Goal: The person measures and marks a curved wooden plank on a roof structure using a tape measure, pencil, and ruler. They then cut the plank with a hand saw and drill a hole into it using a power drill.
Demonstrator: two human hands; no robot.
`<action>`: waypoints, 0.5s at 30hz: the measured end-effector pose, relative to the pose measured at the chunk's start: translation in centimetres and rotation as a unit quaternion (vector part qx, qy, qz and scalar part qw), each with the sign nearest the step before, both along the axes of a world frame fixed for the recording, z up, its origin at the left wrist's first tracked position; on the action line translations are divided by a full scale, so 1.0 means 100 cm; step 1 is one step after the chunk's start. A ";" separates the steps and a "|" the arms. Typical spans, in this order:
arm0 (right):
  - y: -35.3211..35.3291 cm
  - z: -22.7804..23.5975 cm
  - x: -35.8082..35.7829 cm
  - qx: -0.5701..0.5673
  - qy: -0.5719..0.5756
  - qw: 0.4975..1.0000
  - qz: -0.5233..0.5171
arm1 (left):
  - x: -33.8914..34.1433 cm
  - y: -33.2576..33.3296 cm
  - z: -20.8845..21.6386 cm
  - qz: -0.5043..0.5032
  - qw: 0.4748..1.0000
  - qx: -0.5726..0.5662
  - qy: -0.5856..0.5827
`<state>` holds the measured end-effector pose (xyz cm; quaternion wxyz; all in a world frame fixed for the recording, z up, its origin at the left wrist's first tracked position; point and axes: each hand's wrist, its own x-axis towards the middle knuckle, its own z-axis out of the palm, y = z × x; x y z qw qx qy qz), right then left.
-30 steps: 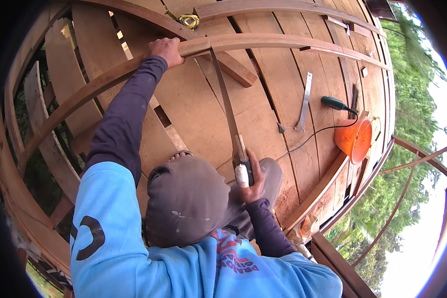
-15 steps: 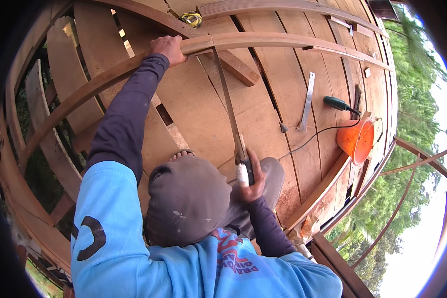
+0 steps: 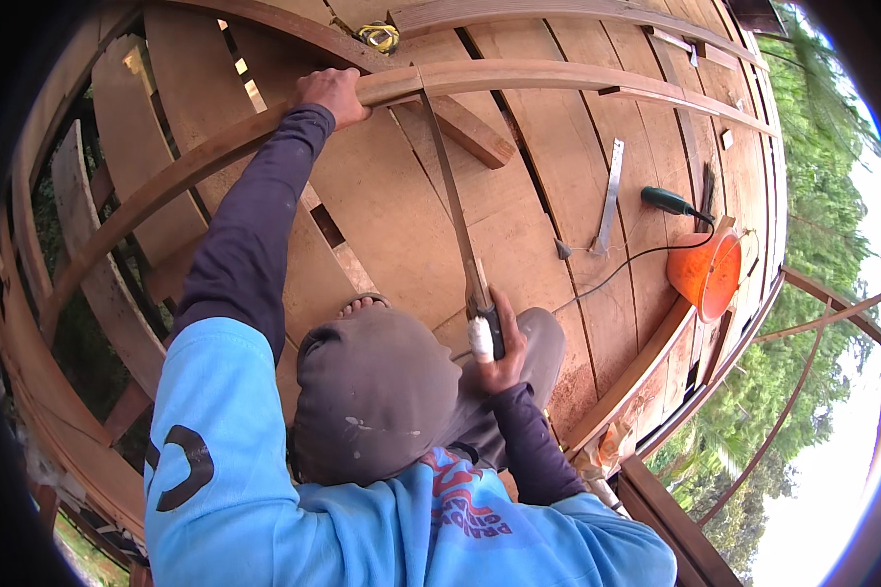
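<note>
A long wooden beam [image 3: 519, 76] runs across the upper part of the view, bending with the lens. My left hand [image 3: 331, 98] is closed over it, left of a thin dark line across the wood. At that line rests the far end of a hand saw's narrow blade [image 3: 450, 181], which reaches back toward me. My right hand [image 3: 507, 342] is wrapped round the saw's dark handle, near my bent knee. A white wrapping [image 3: 481, 339] shows beside the grip; whether it covers a finger or the handle I cannot tell. Beneath the long beam lies a shorter timber [image 3: 475, 135].
On the plank floor to the right are a metal square [image 3: 610, 196], a green-handled corded tool [image 3: 666, 202] and an orange bucket [image 3: 703, 269]. A yellow tape measure [image 3: 377, 38] lies beyond the beam. Open gaps [image 3: 325, 225] show between boards, and my foot [image 3: 364, 304] is near one.
The whole view has shifted very slightly. Both hands keep their holds, and the saw blade stays at the same line on the beam.
</note>
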<state>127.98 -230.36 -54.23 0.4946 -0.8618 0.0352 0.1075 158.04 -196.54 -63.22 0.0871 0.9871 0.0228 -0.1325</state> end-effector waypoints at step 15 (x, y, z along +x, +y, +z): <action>-0.011 -0.009 -0.008 0.005 0.000 1.000 0.008 | 0.000 0.001 0.002 -0.007 1.000 0.009 0.006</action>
